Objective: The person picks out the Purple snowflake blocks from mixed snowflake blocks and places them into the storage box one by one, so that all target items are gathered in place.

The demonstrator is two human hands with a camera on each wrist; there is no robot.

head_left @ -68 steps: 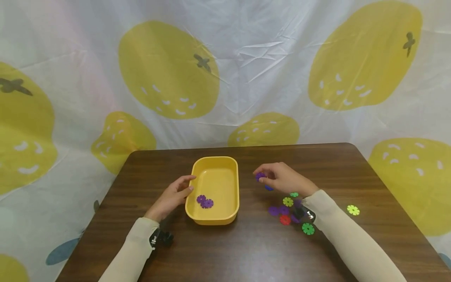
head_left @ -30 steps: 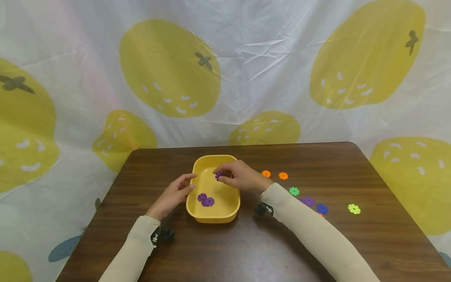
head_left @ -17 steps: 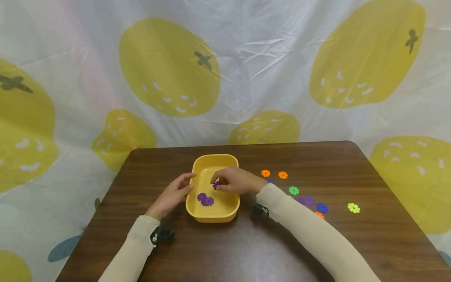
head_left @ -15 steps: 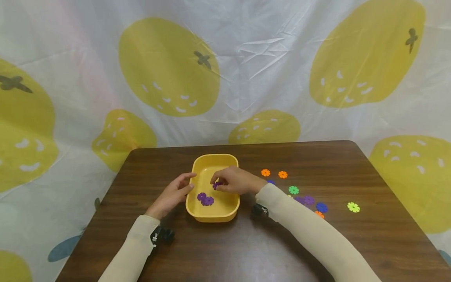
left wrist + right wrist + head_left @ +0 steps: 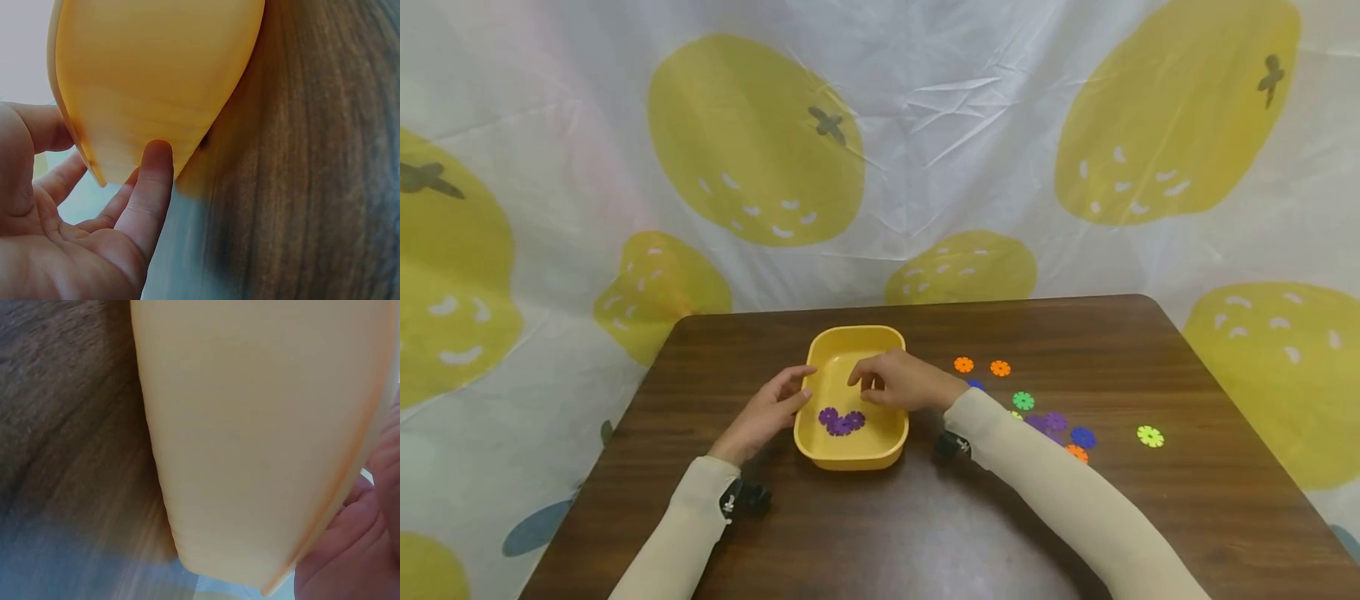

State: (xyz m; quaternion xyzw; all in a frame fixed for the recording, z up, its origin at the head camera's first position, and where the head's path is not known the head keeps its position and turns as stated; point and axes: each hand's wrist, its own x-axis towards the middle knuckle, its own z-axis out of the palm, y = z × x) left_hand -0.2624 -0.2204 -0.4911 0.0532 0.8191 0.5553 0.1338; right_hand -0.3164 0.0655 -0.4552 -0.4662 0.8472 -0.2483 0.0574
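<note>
Lying in the near-left part of the yellow tray [image 5: 850,464], the purple discs [image 5: 840,426] overlap — I make out three, but their exact stacking is hard to read. The tray sits on the table [image 5: 865,533], a little left of its middle and near the far edge. Over the tray's right side comes the right hand [image 5: 898,382], fingers bent, thumb and forefinger parted, nothing visible between them; its other fingers are hidden. At the left rim, the left hand [image 5: 767,412] rests loosely, fingers relaxed and apart, touching the tray.

Down at the left wrist, the view gives what the head camera can't — a fingertip against the tray's outer wall. The right wrist view is mostly outer wall, with a slice of palm beyond the rim, fingertips out of sight.

Toward the table's right edge lie loose discs: two orange ones [image 5: 981,367], a green one [image 5: 1023,401], some purple ones [image 5: 1045,423], a blue one [image 5: 1083,437] and a lone lime one [image 5: 1150,437]. The right sleeve [image 5: 1067,492] covers part of that scatter. Dark wood grain, rounded far corners, near edge cut off; behind hangs a creased white curtain [image 5: 955,175] with big yellow fruit.
</note>
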